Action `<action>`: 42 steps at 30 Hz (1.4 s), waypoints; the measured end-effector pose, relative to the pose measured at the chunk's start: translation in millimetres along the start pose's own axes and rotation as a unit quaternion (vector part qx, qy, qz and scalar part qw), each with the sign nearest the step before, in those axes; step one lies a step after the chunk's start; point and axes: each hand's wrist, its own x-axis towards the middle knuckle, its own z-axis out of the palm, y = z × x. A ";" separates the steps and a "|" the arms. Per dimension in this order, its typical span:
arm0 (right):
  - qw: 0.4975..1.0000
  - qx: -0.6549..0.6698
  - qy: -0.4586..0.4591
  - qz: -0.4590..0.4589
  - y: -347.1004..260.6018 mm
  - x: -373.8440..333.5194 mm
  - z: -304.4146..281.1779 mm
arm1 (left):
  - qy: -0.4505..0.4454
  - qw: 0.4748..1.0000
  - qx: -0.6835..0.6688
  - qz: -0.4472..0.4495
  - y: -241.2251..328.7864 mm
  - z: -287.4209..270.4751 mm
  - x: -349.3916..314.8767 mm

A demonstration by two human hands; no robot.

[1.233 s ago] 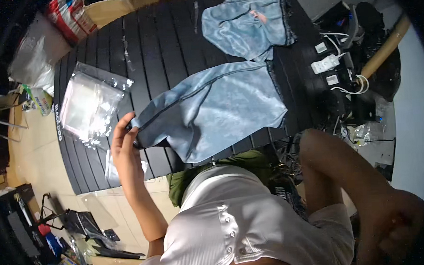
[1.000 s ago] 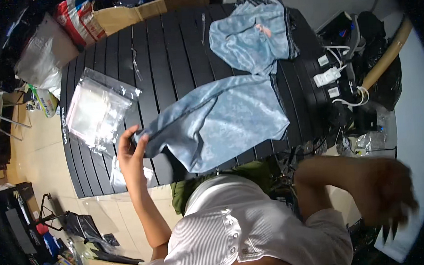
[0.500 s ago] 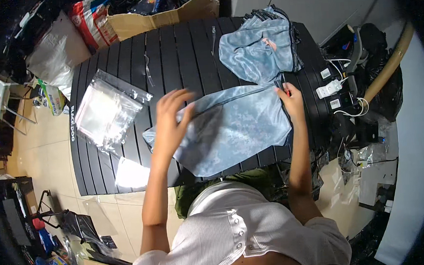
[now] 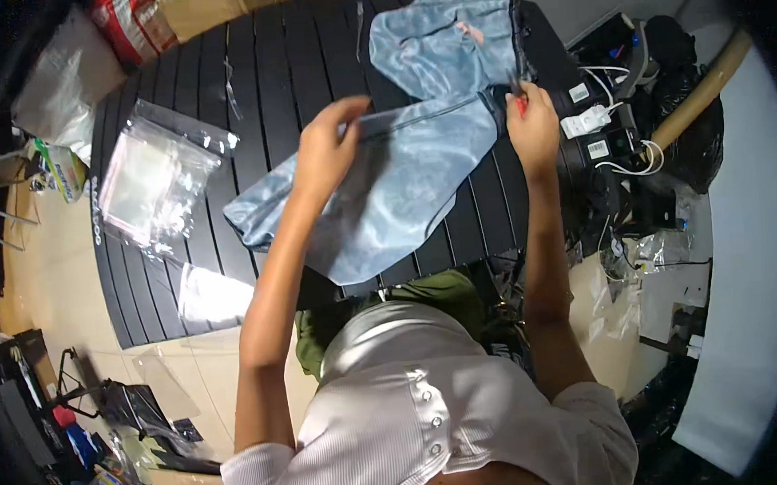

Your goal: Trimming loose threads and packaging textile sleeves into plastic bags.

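Denim garment [image 4: 385,194]: light blue, spread across the middle of the frame on the black slatted table [image 4: 281,80], its long axis running from lower left to upper right.
Left hand [image 4: 325,148]: fingers are closed in a pinch on the garment's upper edge, near the centre of the frame.
Right hand [image 4: 533,127]: fingers are curled shut around the garment's upper-right corner, where a dark band is seen; a small red item shows at the fingertips, too small to be identified.
Relation: the cloth is stretched between the two hands along its top edge and hangs away below and to the left of the fingers; both hands are already on it, the left one nearer the bulk of the fabric.
Clear plastic bags [image 4: 158,177]: laid on the table at left, apart from the garment.
Second denim piece [image 4: 447,39]: placed at the upper centre, just beyond the held one.
Power strip and cables [image 4: 590,119]: seen at right, off the table edge.
Room: a cluttered workroom, with a cardboard box [image 4: 214,4] at the top and gear on the floor at lower left.
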 end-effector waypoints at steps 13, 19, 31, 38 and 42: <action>0.956 0.131 -0.261 -0.029 -39.6 -109.3 26.6 | -0.066 0.952 0.298 0.021 -30.4 -21.5 -107.7; 0.968 0.083 -0.223 -0.076 -35.5 -115.4 32.5 | -0.077 0.947 0.312 0.021 -30.7 -23.5 -106.2; 0.889 0.309 -0.223 0.253 -56.8 -116.1 2.7 | -0.113 0.940 0.321 0.006 -30.0 -25.9 -107.5; 0.455 0.708 -0.432 0.325 -87.1 -145.3 23.0 | -0.119 0.935 0.334 0.016 -30.9 -23.4 -104.9; 0.840 0.469 -0.132 0.240 -77.7 -145.6 18.7 | -0.118 0.935 0.334 0.013 -29.0 -23.3 -110.4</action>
